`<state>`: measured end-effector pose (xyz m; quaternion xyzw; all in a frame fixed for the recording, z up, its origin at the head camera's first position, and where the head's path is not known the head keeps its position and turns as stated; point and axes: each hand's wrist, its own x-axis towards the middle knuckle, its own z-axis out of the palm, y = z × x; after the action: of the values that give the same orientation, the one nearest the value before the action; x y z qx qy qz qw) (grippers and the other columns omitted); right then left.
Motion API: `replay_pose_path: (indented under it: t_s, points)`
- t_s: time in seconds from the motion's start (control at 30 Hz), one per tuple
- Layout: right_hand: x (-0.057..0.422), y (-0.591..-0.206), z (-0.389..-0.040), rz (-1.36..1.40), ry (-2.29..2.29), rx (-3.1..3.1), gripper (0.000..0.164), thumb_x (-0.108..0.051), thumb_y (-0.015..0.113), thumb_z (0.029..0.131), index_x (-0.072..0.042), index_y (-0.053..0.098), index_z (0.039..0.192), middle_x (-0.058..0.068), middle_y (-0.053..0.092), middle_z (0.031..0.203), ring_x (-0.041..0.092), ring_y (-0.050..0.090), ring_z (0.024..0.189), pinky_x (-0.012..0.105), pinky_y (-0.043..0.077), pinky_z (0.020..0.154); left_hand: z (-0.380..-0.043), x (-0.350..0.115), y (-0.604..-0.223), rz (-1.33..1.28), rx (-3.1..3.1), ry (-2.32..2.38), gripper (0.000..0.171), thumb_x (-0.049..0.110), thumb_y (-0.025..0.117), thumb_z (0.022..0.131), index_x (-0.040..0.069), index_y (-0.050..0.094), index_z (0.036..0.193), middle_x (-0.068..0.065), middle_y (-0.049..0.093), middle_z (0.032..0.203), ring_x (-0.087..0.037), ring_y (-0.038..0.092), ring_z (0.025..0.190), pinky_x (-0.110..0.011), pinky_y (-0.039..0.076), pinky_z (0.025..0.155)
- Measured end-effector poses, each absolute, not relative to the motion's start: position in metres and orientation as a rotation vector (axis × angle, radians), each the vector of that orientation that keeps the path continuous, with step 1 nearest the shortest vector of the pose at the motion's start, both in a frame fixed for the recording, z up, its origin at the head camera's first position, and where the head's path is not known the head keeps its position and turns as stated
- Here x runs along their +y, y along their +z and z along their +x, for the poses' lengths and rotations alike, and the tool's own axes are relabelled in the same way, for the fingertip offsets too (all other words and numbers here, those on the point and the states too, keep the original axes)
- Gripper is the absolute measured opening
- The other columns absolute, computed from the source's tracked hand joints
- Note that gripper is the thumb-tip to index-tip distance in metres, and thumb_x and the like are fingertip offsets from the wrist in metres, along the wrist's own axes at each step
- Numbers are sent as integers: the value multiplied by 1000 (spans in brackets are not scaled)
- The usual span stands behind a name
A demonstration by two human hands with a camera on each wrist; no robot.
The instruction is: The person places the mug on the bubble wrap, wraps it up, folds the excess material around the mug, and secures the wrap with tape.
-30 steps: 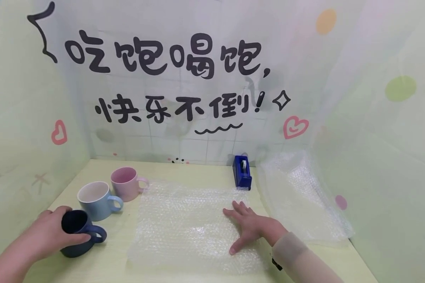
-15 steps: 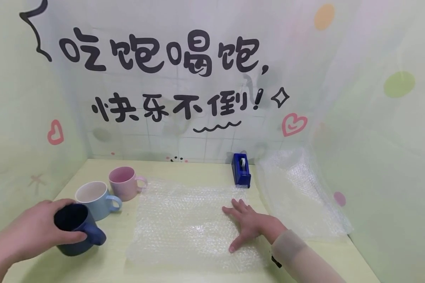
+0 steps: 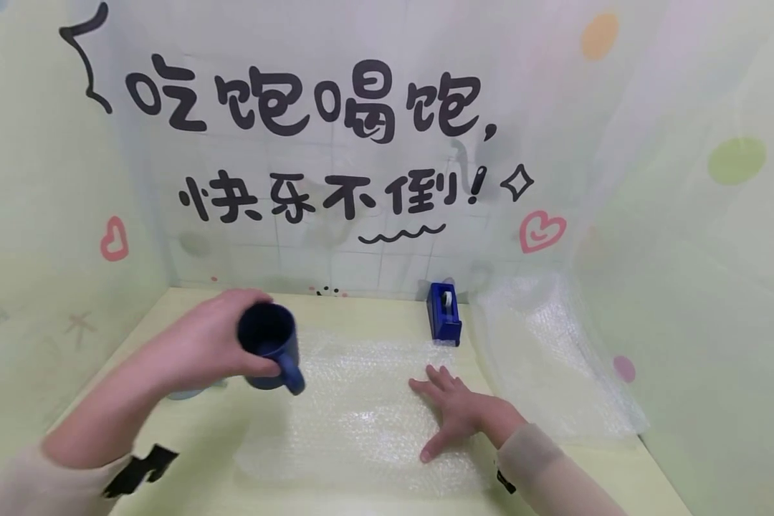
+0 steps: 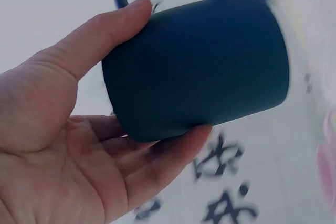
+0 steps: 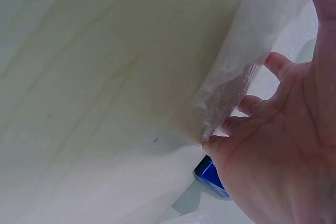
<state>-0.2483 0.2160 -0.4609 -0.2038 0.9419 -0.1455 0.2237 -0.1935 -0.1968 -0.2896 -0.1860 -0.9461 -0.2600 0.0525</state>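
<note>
My left hand point(image 3: 214, 340) grips a dark blue mug point(image 3: 266, 328) by its rim and side, holding it raised over the left edge of a bubble wrap sheet point(image 3: 355, 408). In the left wrist view the thumb lies near the handle and the fingers curl under the mug's point(image 4: 197, 72) other side. My right hand point(image 3: 454, 412) rests with spread, straight fingers on the right part of the sheet. The left arm hides most of a light blue mug point(image 3: 183, 395). A pink mug point(image 4: 326, 166) shows at the edge of the left wrist view.
A blue tape dispenser point(image 3: 443, 315) stands just behind the sheet's far right corner. More bubble wrap point(image 3: 555, 365) lies at the right, its far end leaning up the wall. Fabric-like walls with printed lettering enclose the pale wooden table point(image 3: 200, 459) at the back and sides.
My left hand has lifted the dark blue mug from the left of the table and carried it rightward and away from me, covering the other mugs. The right hand has stayed in place.
</note>
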Motion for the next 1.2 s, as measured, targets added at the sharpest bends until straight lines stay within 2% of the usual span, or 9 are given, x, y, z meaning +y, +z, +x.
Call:
replay_pose_path:
  t_s: [0.1,0.33,0.5,0.8,1.2]
  points:
    - [218,-464,-248,-558,-405,2601,130,-63,98,70,-37,26,175,12,1,187,51,4,170,85,22,124,-209,-167,-298,-632,-2898,-862,90,34,103,71,-2,62,142,-18,71,132,-33,66,114,-56,57,98]
    - [221,-464,-247,-568,-412,2611,130,-62,98,70,-36,27,175,14,2,186,55,6,169,86,23,123,-250,-116,-333,-781,-2930,-991,78,20,100,73,-1,64,138,-18,68,128,-36,65,116,-53,57,103]
    - [222,-464,-250,-567,-389,2611,129,-65,97,71,-37,26,175,14,3,186,57,8,168,85,25,123,-268,-89,-357,-778,-2999,-1019,80,14,100,74,-3,62,143,-19,66,131,-35,66,118,-51,57,106]
    - [220,-462,-253,-585,-369,2613,127,-67,96,71,-37,28,174,13,5,186,55,7,168,86,27,122,-276,-54,-383,-744,-3079,-1021,87,9,101,74,-4,58,149,-20,64,133,-32,64,119,-51,57,110]
    - [217,-464,-253,-581,-348,2624,127,-69,95,70,-40,27,174,11,5,187,56,10,168,86,29,120,-281,-49,-397,-664,-3098,-1065,88,11,101,75,1,58,151,-18,64,137,-31,65,122,-52,57,112]
